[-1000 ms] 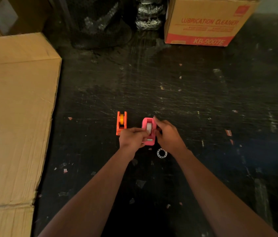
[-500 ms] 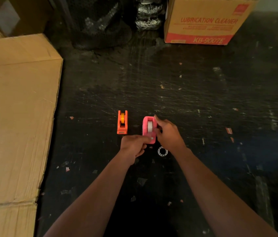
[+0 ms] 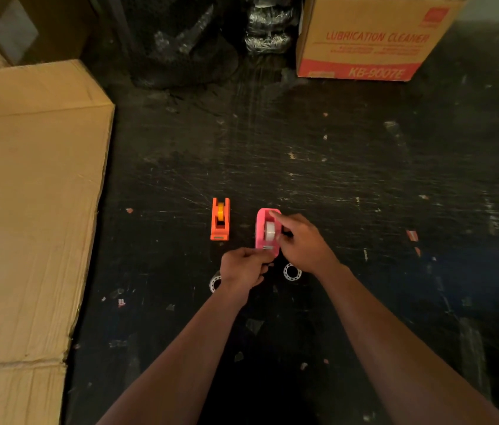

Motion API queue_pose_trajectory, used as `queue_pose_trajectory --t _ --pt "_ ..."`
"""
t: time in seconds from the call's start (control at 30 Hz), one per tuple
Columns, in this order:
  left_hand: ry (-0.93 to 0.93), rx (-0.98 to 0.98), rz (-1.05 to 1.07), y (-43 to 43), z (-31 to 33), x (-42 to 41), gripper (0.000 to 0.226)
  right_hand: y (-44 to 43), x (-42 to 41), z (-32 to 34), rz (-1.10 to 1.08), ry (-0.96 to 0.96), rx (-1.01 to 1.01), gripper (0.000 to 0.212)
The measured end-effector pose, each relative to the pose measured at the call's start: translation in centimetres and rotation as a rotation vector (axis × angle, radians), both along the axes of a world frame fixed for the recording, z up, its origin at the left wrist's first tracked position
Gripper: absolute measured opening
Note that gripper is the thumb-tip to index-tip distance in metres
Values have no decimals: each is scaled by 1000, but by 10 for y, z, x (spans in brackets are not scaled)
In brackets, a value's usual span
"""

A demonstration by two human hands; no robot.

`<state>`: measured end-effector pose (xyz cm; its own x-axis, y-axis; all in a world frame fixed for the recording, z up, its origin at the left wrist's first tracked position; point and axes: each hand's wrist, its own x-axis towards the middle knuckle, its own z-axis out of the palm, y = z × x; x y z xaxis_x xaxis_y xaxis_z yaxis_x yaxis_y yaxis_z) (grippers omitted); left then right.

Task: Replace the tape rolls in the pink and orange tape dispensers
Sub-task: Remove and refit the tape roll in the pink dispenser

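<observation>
The pink tape dispenser [image 3: 261, 231] stands on the dark floor with a white tape roll [image 3: 270, 230] seated in it. My right hand [image 3: 302, 240] holds the dispenser by its right side, the index finger lying over the top of the roll. My left hand [image 3: 243, 266] is pinched at the dispenser's near cutter end; the tape end itself is too small to make out. To the left, the orange tape dispenser [image 3: 220, 219] stands alone with an orange roll inside. Two empty white roll cores lie near my hands, one [image 3: 292, 272] to the right and one [image 3: 215, 283] half hidden by my left wrist.
A large flattened cardboard box [image 3: 27, 210] covers the floor on the left. A "Lubrication Cleaner" carton [image 3: 368, 41] stands at the back right, with black plastic-wrapped bundles [image 3: 187, 44] beside it. Small paper scraps are scattered over the floor.
My left hand has slid down from the pink dispenser's side to its near cutter end. A second empty core now shows beside my left wrist. My right hand stays on the dispenser.
</observation>
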<state>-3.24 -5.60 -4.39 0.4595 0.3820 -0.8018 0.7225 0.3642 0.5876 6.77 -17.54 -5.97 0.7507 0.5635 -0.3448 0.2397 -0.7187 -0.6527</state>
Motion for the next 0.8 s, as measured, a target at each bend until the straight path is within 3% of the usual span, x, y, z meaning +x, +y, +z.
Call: queue_pose_trajectory --t 0.17,0.37,0.8 --pt "-23 128 -33 -1 -6 0 26 1 8 3 84 -20 -26 54" --pt "-66 292 -154 0 -8 3 59 8 8 6 52 -60 -35 52" --pt "-72 477 -295 0 0 1 43 13 5 7 27 -61 -51 54"
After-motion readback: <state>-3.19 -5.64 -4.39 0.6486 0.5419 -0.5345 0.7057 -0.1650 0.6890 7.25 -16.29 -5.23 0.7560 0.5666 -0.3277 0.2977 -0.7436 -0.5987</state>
